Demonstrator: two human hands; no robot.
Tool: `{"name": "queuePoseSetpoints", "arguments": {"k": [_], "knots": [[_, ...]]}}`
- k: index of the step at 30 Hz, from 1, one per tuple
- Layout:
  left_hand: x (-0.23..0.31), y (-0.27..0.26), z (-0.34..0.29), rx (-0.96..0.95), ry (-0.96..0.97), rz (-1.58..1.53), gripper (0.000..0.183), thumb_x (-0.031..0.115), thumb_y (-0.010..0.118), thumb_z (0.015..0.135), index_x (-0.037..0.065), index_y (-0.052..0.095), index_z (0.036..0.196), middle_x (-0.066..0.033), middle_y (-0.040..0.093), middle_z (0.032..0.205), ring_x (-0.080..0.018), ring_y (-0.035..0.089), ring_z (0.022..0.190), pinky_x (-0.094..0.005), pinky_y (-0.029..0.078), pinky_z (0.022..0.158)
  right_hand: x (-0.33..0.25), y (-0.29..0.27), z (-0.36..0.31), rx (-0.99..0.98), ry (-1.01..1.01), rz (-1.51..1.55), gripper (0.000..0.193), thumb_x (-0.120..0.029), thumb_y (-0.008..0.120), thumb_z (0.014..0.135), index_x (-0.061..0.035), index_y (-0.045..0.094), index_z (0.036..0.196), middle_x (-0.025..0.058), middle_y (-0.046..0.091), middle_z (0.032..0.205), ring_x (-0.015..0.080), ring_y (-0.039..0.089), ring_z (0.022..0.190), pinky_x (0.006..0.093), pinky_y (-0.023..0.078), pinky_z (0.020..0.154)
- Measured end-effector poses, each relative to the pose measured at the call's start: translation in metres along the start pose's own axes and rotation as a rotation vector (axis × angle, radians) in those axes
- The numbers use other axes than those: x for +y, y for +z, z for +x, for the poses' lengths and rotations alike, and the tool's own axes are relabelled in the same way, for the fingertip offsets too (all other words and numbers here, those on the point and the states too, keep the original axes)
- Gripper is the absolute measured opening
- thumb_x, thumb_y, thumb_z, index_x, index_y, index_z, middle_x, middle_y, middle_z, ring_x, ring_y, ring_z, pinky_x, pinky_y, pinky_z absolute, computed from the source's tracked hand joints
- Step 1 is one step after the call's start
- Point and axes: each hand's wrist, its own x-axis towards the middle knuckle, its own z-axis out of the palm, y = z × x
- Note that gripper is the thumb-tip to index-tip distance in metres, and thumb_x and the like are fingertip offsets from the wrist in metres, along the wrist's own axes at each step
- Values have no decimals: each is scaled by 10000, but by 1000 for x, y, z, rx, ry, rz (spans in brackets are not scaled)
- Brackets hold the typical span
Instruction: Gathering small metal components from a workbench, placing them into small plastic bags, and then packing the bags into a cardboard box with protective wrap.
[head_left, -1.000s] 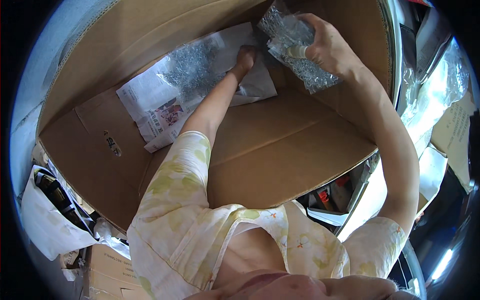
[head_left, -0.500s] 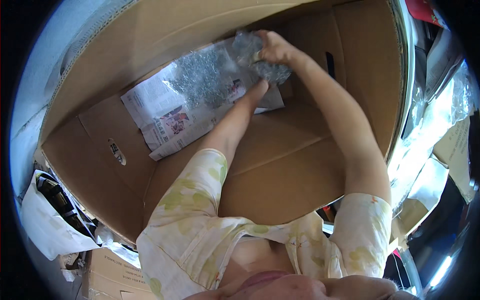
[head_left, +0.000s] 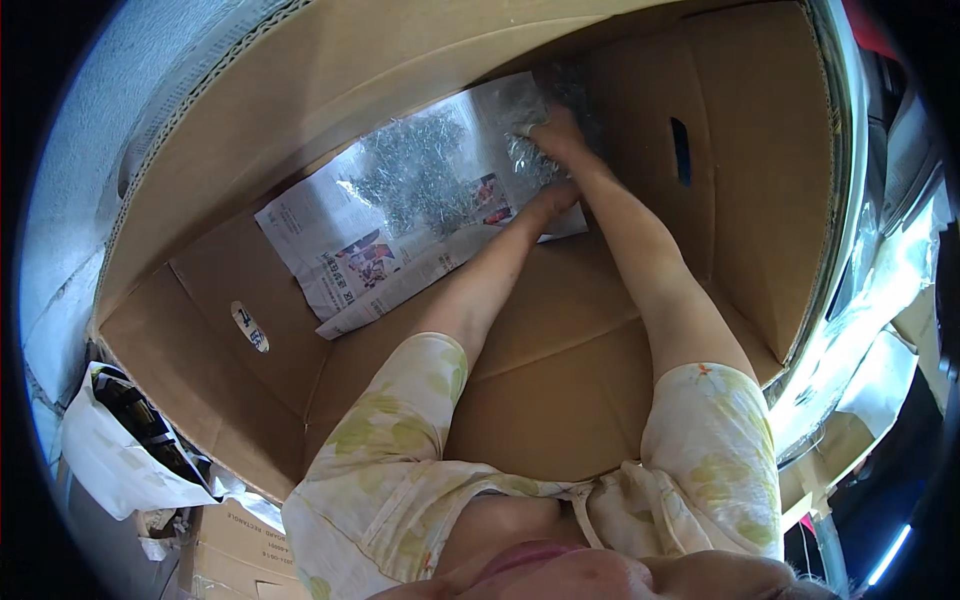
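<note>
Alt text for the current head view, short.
A person's right hand touches a clear bag of silvery pieces inside a large cardboard box, left hand close by. A similar bag lies to the left on spread newspaper.

Plastic bags [head_left: 405, 170] look glossy (metallic pieces [head_left: 420, 195] inside), the newspaper [head_left: 305, 235] and cardboard box [head_left: 560, 370] matt.

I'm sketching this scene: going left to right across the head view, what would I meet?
White bag with dark contents, pale oval on the left wall of the carton, clear bag of shiny bits, left hand and right hand close together, dark slot in the right wall, bright light strip.
</note>
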Motion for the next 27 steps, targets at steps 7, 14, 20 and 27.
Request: {"name": "queuePoseSetpoints", "arguments": {"k": [7, 14, 20, 27], "knots": [[9, 0, 2, -369, 211, 496, 375, 288, 545, 877, 27, 590, 1144, -248, 597, 1152, -437, 567, 1049, -487, 470, 870, 29, -25, -6, 366, -32, -77, 688, -158, 827, 666, 23, 526, 1257, 197, 636, 1165, 308, 608, 1093, 357, 466, 943], [-32, -8, -37, -59, 231, 234, 441, 104, 595, 764, 6, 547, 1191, -273, 543, 1217, -451, 518, 1123, -486, 445, 938, 28, -13, -23, 358, 19, -286, 824, -185, 821, 657, -3, 431, 1360, 243, 509, 1331, 388, 488, 1242, 405, 396, 1046], [-25, -7, -29, -385, 160, 399, 568, 154, 604, 784, 16, 467, 1317, -255, 464, 1352, -410, 457, 1240, -450, 348, 1066, 1, 9, -29, 204, 9, -242, 821, -235, 785, 718, -70, 361, 1401, 255, 490, 1338, 411, 484, 1237, 430, 404, 1034], [-8, 21, -13, -119, 400, 461, 754, 262, 625, 856, 108, 244, 1488, -147, 118, 1565, -330, 124, 1435, -435, 165, 1156, -19, 27, -52, 108, 164, -354, 790, -228, 755, 748, -53, 340, 1397, 254, 474, 1350, 417, 480, 1237, 446, 392, 1042]]}}
